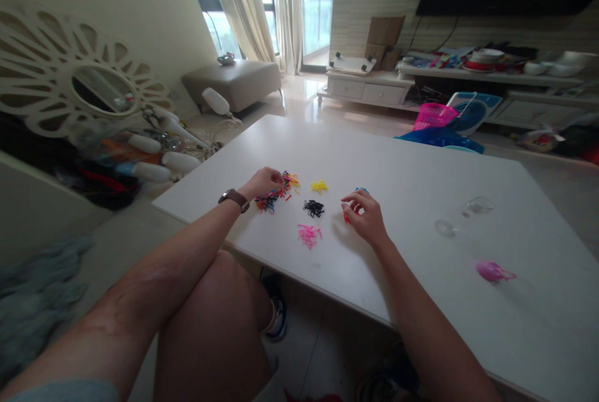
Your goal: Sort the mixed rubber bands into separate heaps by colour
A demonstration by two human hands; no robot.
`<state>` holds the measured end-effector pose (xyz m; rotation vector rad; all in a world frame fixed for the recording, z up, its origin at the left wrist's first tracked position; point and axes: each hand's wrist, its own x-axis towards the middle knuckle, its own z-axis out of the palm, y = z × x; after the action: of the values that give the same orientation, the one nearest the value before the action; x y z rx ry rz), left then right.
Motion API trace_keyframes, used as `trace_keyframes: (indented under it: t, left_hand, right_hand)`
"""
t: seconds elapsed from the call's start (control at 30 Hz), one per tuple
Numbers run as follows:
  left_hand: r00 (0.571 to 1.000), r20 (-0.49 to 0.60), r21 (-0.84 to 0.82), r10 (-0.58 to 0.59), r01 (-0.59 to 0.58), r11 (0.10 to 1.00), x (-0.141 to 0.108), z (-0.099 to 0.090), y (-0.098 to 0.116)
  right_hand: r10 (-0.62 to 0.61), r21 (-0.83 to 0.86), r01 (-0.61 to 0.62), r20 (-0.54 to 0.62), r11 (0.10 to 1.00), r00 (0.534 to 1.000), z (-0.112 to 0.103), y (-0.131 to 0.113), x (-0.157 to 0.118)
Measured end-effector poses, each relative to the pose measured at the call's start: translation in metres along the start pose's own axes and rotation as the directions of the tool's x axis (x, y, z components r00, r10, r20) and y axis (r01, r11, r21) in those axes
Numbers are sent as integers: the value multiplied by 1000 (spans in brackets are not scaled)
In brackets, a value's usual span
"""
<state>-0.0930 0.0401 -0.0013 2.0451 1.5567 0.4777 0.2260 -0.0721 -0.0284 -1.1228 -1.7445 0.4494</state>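
Over a mixed-colour pile of small rubber bands (267, 203) on the white table is my left hand (266, 182), a watch on its wrist. Its fingers are pinched together at the pile's far side, and what lies between them is too small to make out. My right hand (364, 213) hovers low with curved fingers, a gap showing between thumb and forefinger. Red rubber bands (347, 218) show partly beneath it, and blue rubber bands (362, 190) just beyond. Between my hands lie separate heaps of yellow rubber bands (319, 186), black rubber bands (313, 207) and pink rubber bands (309, 235).
On the table's right side are a clear glass-like object (447, 227) and a pink rounded item (490, 271) with strands. Beyond the table stand a pink basket (435, 116) and a low cabinet (369, 88). A lamp with white shades (180, 161) lies to the left.
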Motion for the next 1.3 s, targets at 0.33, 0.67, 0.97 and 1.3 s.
trace_keyframes:
  t: [0.33,0.67,0.97,1.3]
  left_hand:
    - [996,86,59,-33,28,998,-5,0,5]
    - [991,86,-41,103,-99,994,0,7,-2]
    - [978,163,-68,131,-122,990,6,23,2]
    - [975,167,-29,143,-140,990,5,25,2]
  right_hand:
    - [14,4,-14,36,1000,999,1,3,-1]
    - [16,-7,-16,61,1000,998,1,2,-1]
    - [17,-9,-17,78,1000,997,2,1,-2]
    - [15,-3,-15,93,1000,996,2,3,-3]
